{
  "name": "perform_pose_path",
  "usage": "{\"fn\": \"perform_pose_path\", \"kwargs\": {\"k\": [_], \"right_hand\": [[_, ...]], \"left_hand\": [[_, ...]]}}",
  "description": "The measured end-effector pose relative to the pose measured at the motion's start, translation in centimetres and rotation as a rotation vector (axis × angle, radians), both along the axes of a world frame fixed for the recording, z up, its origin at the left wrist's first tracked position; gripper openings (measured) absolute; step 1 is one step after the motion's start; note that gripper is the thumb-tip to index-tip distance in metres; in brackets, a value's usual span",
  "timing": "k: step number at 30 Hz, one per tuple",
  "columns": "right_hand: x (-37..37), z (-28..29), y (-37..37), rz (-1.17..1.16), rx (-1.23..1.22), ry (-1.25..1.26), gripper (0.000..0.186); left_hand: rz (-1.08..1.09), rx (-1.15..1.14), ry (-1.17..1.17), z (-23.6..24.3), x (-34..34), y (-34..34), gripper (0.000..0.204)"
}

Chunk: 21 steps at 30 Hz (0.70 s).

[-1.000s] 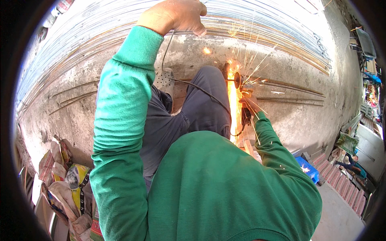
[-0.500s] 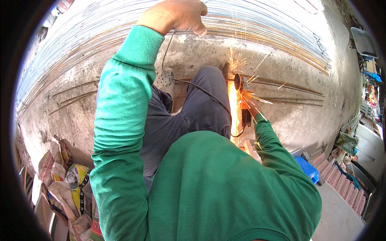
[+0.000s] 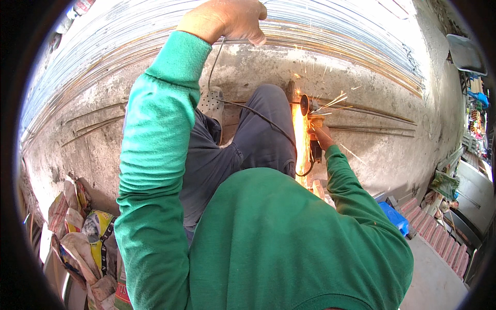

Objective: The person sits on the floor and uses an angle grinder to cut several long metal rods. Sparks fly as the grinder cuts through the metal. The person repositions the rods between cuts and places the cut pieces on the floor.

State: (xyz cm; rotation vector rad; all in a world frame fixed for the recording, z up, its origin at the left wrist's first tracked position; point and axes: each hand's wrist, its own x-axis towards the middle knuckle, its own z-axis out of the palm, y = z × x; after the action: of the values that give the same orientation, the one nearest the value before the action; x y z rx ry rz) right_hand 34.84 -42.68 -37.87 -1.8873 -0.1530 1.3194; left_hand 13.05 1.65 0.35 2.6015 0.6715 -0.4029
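My right hand (image 3: 322, 137) grips an angle grinder (image 3: 316, 150) to the right of my knee. Its dark disc (image 3: 305, 105) meets thin steel bars (image 3: 367, 110) lying crosswise, beside a dark upright-looking support piece (image 3: 290, 93). Orange sparks stream from the disc back along the grinder and out to the right. My left hand (image 3: 227, 19) is raised at the top, thumb and fingers apart, above a wide spread of long rods (image 3: 341, 44). Its fingertips are partly cut off by the picture's edge, and I see nothing held in it.
A black cord (image 3: 258, 114) crosses my leg to the grinder. Other bars (image 3: 98, 123) lie on the concrete floor (image 3: 155, 88) to the left. Crumpled sacks (image 3: 93, 243) stand at lower left. A blue object (image 3: 395, 217) and pinkish ribbed pieces (image 3: 434, 237) are at lower right.
The spark spray has thinned and shortened, showing more of my right hand. The grinder has barely shifted, and my left hand stays raised in place.
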Motion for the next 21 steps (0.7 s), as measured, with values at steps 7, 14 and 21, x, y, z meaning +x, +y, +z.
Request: {"fn": "perform_pose_path", "kwargs": {"k": [7,14,21], "right_hand": [[1.3,0.1,0.1,0.341,-0.082,-0.287,0.022],[-0.6,2.4,1.4,0.132,0.221,-0.072,0.033],[2.0,-1.4,0.9,-0.111,-0.240,0.165,0.021]], "left_hand": [[-0.013,0.004,0.003,0.0,0.2,-0.1,0.057],[0.003,0.015,0.022,0.1,-0.4,-0.2,0.057],[-0.012,0.008,-0.001,0.1,-0.9,-0.6,0.058]]}}
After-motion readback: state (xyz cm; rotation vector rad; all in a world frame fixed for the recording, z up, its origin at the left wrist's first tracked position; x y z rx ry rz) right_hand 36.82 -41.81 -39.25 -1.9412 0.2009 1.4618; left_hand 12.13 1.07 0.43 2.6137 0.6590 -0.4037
